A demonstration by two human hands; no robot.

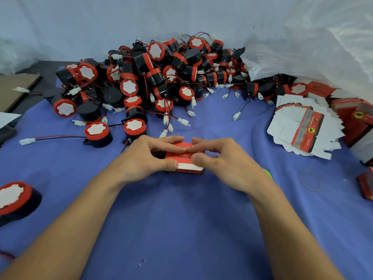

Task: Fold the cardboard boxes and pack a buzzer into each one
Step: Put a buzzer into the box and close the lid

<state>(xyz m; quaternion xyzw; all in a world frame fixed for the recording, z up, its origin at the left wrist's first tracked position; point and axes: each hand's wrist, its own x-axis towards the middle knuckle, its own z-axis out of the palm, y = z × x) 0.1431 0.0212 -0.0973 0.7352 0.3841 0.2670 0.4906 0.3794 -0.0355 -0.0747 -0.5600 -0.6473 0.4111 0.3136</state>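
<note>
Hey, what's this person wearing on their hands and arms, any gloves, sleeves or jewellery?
Nothing shows. The left hand and right hand are ungloved, with no rings visible on the fingers. The left forearm and right forearm are sleeveless to the frame edge, without a watch. A green patch by the right wrist is unclear.

- I take this for a small packing workshop, with a hand-assembly bench.
- A heap of identical red-and-black buzzers (153, 77) with loose wires lies on a blue cloth (181, 229).
- A fanned stack of flat printed box blanks (302, 128) sits at the right, below a big clear plastic bag (312, 47).
</note>
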